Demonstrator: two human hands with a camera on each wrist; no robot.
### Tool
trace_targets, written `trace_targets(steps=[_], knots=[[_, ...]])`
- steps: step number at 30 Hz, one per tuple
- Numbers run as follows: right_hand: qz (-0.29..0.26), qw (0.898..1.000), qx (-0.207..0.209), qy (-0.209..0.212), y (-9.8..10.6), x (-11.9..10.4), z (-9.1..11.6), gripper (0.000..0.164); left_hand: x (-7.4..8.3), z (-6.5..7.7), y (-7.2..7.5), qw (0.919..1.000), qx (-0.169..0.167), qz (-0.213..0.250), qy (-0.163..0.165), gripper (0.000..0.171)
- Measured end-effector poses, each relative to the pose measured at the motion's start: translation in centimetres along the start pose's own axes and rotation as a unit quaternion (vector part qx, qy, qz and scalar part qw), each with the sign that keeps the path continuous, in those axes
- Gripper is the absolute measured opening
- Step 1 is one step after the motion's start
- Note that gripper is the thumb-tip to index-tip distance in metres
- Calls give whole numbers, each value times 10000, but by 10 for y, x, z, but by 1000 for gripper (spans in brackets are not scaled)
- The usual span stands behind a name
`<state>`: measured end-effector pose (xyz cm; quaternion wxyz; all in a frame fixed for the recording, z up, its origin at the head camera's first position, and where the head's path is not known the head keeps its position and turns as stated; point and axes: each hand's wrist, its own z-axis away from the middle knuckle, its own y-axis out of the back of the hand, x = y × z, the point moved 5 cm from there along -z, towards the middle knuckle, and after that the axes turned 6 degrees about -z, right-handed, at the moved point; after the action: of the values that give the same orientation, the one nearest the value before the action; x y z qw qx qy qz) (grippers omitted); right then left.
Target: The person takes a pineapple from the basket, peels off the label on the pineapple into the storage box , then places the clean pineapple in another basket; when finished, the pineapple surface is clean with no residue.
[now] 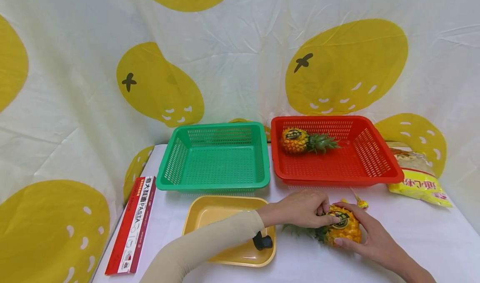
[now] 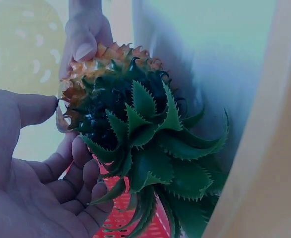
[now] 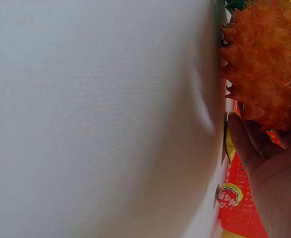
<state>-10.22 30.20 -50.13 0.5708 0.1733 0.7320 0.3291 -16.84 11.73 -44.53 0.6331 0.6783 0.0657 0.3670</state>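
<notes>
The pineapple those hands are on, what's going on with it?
Someone's right hand holds the pineapple by its body, while the left hand has its thumb at the label. The leaves point toward the tan tray, which lies partly hidden by the left forearm. A second pineapple lies in the red basket.

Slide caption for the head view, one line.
Right hand grips a pineapple while the left hand touches it; behind, another pineapple lies in the red basket.
</notes>
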Motion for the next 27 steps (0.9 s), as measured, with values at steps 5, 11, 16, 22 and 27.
trace_targets(steps=[5, 11, 16, 22, 27], knots=[[26, 10000, 13, -22, 0, 0, 1, 86, 0, 0, 0, 9999, 87, 90, -111, 25], [-14, 10000, 53, 24, 0, 0, 2, 87, 0, -1, 1, 9987, 204, 275, -385, 23], [-35, 10000, 39, -16, -1, 1, 3, 87, 0, -2, 2, 9976, 308, 394, -471, 19], [-12, 10000, 60, -17, 1, 1, 3, 86, 1, -5, 4, 9971, 338, 436, -527, 22], [48, 9999, 133, -15, 2, 1, 2, 87, 2, -8, 4, 9956, 150, 560, -731, 30]])
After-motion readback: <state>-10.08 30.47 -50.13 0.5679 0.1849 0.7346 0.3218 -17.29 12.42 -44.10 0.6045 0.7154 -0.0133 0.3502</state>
